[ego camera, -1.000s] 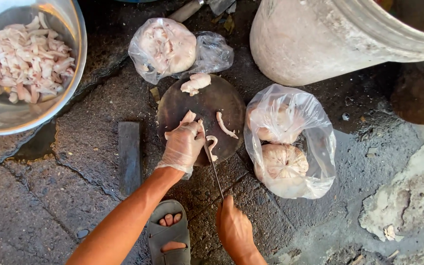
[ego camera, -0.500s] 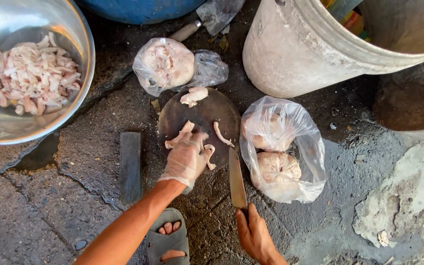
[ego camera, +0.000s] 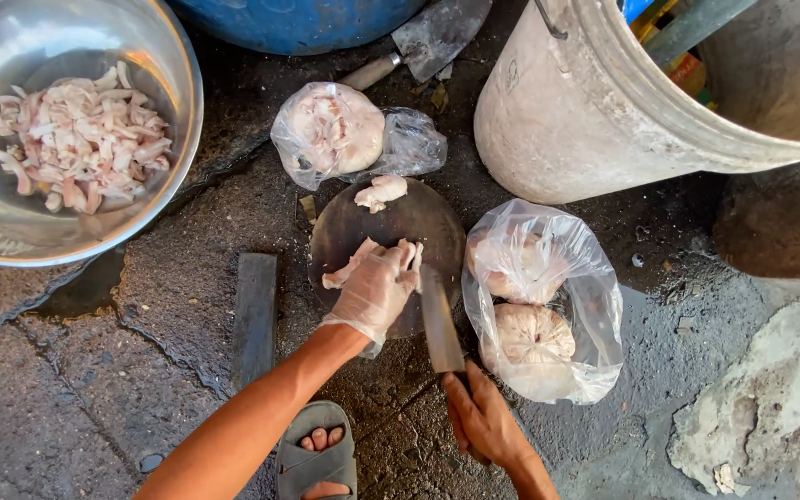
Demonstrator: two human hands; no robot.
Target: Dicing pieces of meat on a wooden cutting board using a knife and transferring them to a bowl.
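1. Foot in grey sandal at 6 o'clock, on cracked concrete floor.
2. Right hand, bare, at approx 5 o'clock, fingers wrapped tight round handle of knife. Blade runs up toward 12, tip on round dark chopping board, just right of the gloved fingers.
3. Left hand, in thin clear glove, at centre; forearm enters from 7 o'clock. Fingers pressed down on pale raw meat strip lying on board, holding it flat; strip pokes out at hand's 10 o'clock.
4. Dark flat bar on floor at 9 o'clock of board, near but apart.
5. Clear plastic bag w/ 2 pale meat lumps at 3 o'clock of board, touching its edge.
6. Small meat piece on far rim of board, 12 o'clock.
7. 2nd plastic bag w/ meat just beyond board, 11 o'clock.
8. Steel bowl at far 10 o'clock, holding cut meat strips.
9. Dirty white bucket at 1-2 o'clock.
10. Cleaver at 12 o'clock, lying against blue drum.
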